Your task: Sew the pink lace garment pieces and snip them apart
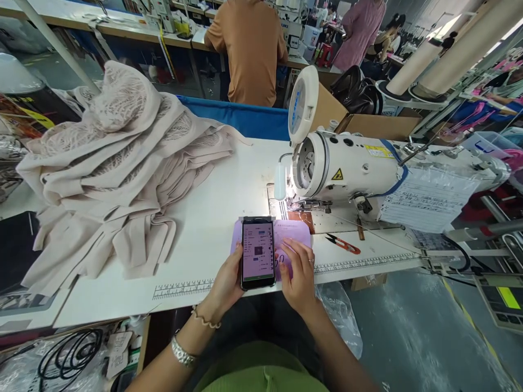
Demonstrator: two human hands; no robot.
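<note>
My left hand (226, 280) is closed around the left edge of a smartphone (258, 256), whose lit screen shows lines of text and a dark square. Under the phone lies a purple card (300, 228) with dark handwriting, partly covered. My right hand (300, 280) rests over the card's right part, just beside the phone, fingers somewhat bent and apart. Behind the card stands a white sewing machine (347, 163) with its lamp lit near the needle. Red-handled thread snips (343, 244) lie to the right of my right hand.
A heap of beige, lace-panelled fabric pieces (122, 163) covers the table's left side. Measuring tape markings (183, 288) run along the front edge. A written sheet (425, 198) hangs on the machine. Below left is a drawer with coiled black cable (69, 354). Another person (253, 54) sits ahead.
</note>
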